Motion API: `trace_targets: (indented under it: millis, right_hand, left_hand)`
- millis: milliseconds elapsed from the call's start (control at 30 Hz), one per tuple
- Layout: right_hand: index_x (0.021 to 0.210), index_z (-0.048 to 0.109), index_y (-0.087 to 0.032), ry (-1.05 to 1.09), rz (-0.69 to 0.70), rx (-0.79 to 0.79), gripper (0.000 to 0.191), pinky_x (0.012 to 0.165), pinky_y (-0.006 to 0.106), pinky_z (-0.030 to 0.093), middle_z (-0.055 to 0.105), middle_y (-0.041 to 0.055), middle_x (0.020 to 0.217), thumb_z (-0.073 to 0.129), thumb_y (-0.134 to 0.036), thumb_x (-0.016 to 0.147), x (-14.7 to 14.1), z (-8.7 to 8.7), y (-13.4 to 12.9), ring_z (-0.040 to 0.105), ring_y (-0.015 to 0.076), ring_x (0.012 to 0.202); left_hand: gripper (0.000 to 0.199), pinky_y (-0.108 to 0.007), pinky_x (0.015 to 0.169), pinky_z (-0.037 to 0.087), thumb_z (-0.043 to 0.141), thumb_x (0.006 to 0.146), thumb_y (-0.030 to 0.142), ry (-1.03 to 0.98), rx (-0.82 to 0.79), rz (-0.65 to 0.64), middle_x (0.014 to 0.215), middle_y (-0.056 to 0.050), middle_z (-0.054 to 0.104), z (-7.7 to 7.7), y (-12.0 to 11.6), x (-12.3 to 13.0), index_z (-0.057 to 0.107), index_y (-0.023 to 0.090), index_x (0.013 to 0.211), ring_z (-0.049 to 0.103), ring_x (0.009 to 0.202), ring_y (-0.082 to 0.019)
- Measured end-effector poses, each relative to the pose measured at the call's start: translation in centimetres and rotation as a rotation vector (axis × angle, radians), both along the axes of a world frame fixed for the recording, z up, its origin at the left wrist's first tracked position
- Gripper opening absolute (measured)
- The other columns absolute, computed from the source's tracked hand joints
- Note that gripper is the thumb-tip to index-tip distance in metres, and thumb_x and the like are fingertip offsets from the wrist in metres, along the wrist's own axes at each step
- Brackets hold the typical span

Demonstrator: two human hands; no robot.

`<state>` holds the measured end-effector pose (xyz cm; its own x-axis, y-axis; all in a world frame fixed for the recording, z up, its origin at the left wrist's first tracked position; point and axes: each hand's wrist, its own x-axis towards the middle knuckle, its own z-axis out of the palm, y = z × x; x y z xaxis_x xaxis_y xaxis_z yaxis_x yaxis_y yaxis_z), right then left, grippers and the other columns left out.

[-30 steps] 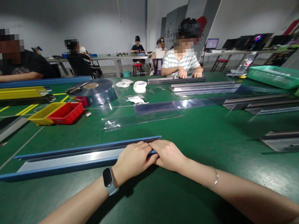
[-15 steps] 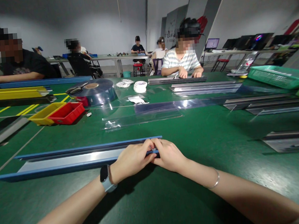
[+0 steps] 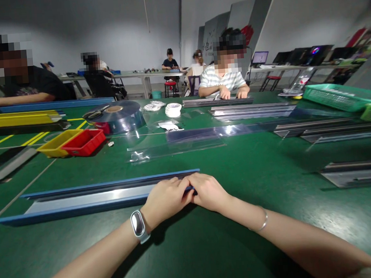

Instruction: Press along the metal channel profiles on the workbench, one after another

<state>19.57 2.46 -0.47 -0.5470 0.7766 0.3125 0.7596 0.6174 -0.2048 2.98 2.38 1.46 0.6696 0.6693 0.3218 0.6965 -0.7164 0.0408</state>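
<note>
A long blue channel-shaped profile (image 3: 90, 201) with a silvery inner face lies on the green table, its far and near walls raised. My left hand (image 3: 168, 196), with a watch on its wrist, is closed over the profile's near wall close to the right end. My right hand (image 3: 209, 191) is closed at the right end itself, its fingers meeting those of my left hand. The fingertips are curled in, and whether anything small is between them is hidden.
Beyond the profile lie clear plastic strips (image 3: 176, 149), red (image 3: 84, 142) and yellow (image 3: 55, 144) bins, a film roll (image 3: 119, 116) and white tape rolls (image 3: 173, 110). Dark profiles (image 3: 361, 173) lie at the right, near a green basket (image 3: 343, 97). A co-worker (image 3: 224, 80) works across the table.
My left wrist has turned, so the watch face shows more, and its fingers lie flatter over the wall. The right hand stays at the profile's end. The view has shifted slightly.
</note>
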Motion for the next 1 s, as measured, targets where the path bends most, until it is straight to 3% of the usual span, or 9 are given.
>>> trace_targets:
  millis: [167, 367, 567, 833, 1000]
  right_hand:
    - [0.09, 0.054, -0.015, 0.006, 0.026, -0.008, 0.02, 0.083, 0.028, 0.04, 0.059, 0.0062, 0.089, 0.051, -0.013, 0.07, 0.0, 0.1, -0.1, 0.053, 0.0171, 0.091]
    - [0.102, 0.055, -0.014, 0.031, 0.05, -0.019, 0.031, 0.087, 0.03, 0.039, 0.06, 0.0079, 0.098, 0.05, -0.012, 0.071, 0.1, 0.1, 0.1, 0.052, 0.0174, 0.097]
    - [0.094, 0.058, -0.014, 0.012, 0.058, -0.035, 0.026, 0.089, 0.029, 0.038, 0.061, 0.0079, 0.099, 0.047, -0.011, 0.071, 0.0, 0.3, 0.3, 0.054, 0.0165, 0.095]
    - [0.096, 0.058, -0.014, -0.043, 0.071, -0.04, 0.025, 0.085, 0.03, 0.04, 0.062, 0.0076, 0.092, 0.048, -0.012, 0.072, -0.1, 0.9, 0.3, 0.055, 0.017, 0.092]
    - [0.094, 0.059, -0.015, -0.087, 0.062, -0.034, 0.02, 0.082, 0.031, 0.042, 0.063, 0.0081, 0.09, 0.053, -0.023, 0.076, 0.4, 1.5, 0.1, 0.057, 0.0184, 0.089]
  left_hand:
    - [0.028, -0.032, 0.064, 0.042, 0.037, 0.084, 0.036, -0.008, 0.129, 0.043, 0.073, -0.007, 0.057, -0.8, -0.1, 0.1, 0.055, 0.014, 0.082, 0.054, 0.071, -0.019]
    - [0.034, -0.033, 0.064, 0.043, 0.036, 0.085, 0.038, -0.026, 0.116, 0.062, 0.072, -0.01, 0.058, -1.1, -0.1, 0.1, 0.058, 0.012, 0.079, 0.055, 0.072, -0.02]
    - [0.035, -0.034, 0.067, 0.044, 0.036, 0.085, 0.037, 0.002, 0.059, 0.059, 0.074, -0.01, 0.061, -0.8, 0.1, 0.2, 0.06, 0.012, 0.082, 0.056, 0.074, -0.021]
    - [0.037, -0.031, 0.063, 0.043, 0.038, 0.084, 0.04, -0.049, 0.113, 0.082, 0.07, -0.01, 0.06, -0.9, -0.1, 0.0, 0.059, 0.011, 0.074, 0.056, 0.069, -0.019]
    - [0.045, -0.031, 0.06, 0.042, 0.035, 0.084, 0.045, -0.021, 0.154, 0.121, 0.066, -0.011, 0.059, -0.9, -0.3, -0.4, 0.06, 0.011, 0.07, 0.056, 0.066, -0.02]
